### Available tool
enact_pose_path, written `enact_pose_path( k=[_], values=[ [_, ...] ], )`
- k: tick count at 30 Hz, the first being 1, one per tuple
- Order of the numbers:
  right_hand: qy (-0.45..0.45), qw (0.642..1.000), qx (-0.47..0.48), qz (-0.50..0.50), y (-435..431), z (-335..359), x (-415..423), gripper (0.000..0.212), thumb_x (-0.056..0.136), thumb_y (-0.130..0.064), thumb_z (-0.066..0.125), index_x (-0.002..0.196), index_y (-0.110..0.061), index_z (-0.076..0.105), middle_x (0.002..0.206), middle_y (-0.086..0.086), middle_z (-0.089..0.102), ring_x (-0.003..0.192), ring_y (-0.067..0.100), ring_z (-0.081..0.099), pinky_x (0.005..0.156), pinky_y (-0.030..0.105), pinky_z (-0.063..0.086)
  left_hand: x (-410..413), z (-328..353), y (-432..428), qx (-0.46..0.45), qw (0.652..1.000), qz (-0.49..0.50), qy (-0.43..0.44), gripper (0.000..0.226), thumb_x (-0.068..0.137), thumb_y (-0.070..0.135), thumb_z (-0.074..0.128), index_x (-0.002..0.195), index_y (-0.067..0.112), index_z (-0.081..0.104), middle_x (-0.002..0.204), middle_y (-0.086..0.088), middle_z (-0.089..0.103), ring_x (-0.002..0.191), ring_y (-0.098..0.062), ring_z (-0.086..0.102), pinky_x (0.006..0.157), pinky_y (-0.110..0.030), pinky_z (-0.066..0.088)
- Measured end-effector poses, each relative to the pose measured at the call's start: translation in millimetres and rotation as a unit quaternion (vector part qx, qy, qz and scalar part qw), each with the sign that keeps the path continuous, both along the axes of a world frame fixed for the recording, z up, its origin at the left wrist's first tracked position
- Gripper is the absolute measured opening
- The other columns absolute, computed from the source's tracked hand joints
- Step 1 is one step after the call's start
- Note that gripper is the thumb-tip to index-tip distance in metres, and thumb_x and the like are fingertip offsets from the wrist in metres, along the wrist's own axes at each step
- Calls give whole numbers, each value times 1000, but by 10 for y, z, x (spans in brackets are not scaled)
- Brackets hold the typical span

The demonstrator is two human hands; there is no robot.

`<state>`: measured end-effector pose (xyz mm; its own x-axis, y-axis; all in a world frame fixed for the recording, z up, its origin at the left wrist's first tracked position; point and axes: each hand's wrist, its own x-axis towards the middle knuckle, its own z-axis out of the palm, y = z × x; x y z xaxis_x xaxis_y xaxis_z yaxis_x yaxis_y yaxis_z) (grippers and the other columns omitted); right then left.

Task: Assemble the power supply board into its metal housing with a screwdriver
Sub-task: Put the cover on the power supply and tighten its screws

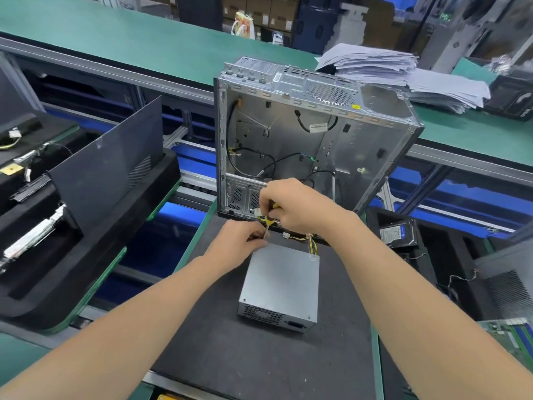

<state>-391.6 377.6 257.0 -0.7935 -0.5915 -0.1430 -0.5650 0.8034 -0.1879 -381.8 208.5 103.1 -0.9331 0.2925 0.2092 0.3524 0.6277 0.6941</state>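
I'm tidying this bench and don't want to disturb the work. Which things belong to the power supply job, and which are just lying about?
In use:
power supply box
screwdriver, held by right hand; left hand steadies its tip
yellow cables

Lying about:
open computer case
stack of papers
hard drive
dark side panel
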Motion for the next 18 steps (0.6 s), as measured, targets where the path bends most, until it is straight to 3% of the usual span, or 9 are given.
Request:
enact_pose_path(
  k=[5, 7, 9, 11, 12, 15, 18],
  values=[
    [39, 997, -22, -67, -34, -30, -9, 6, 95, -25, 72, 96, -19, 72, 82, -9, 53, 90, 21, 57, 56, 28, 39, 7, -22, 5, -23, 1000, 0, -2, 8, 89, 28, 77, 97, 29, 75, 81, 19, 71, 80, 1, 65, 76, -27, 55],
    [57, 991, -30, -114, -100, -90, 7, 26, 99, -32, 65, 85, -10, 65, 76, 2, 52, 85, 31, 58, 54, 32, 38, 13, -21, -9, -36, 999, -7, 5, 8, 90, 27, 75, 98, 27, 75, 84, 16, 73, 82, -2, 67, 79, -28, 56],
    [60, 982, -54, -173, -174, -185, 48, 42, 102, -28, 56, 66, -9, 46, 67, 7, 43, 74, 36, 53, 58, 33, 37, 18, -19, -28, -51, 999, -14, 9, 6, 90, 25, 75, 91, 29, 71, 81, 18, 71, 80, 2, 65, 78, -25, 56],
    [62, 974, -63, -209, -253, -240, 89, 48, 103, -29, 53, 61, -13, 35, 65, 5, 37, 71, 34, 49, 61, 33, 36, 21, -13, -31, -52, 999, -9, 7, 25, 89, 26, 76, 81, 42, 60, 73, 29, 64, 76, 10, 61, 73, -13, 49],
    [64, 974, -62, -207, -273, -242, 86, 48, 103, -32, 54, 62, -13, 38, 66, 6, 40, 72, 34, 51, 62, 34, 37, 16, -13, -29, -47, 999, -6, 7, 32, 89, 25, 77, 79, 46, 55, 70, 34, 61, 77, 15, 59, 69, -6, 42],
    [74, 983, -67, -155, -199, -185, 77, 33, 101, -42, 60, 85, -14, 58, 86, 6, 59, 85, 31, 57, 68, 37, 45, 4, 25, -11, -36, 999, -17, 5, 32, 90, 21, 76, 83, 44, 55, 66, 36, 58, 77, 22, 55, 65, -2, 38],
    [52, 992, -106, -38, -35, -97, 38, 4, 96, -23, 67, 100, -21, 66, 102, -4, 64, 94, 18, 59, 80, 36, 50, -7, 75, -22, -40, 998, -43, 8, 25, 91, 20, 75, 86, 40, 60, 70, 29, 57, 77, 16, 57, 66, -5, 39]
  ],
)
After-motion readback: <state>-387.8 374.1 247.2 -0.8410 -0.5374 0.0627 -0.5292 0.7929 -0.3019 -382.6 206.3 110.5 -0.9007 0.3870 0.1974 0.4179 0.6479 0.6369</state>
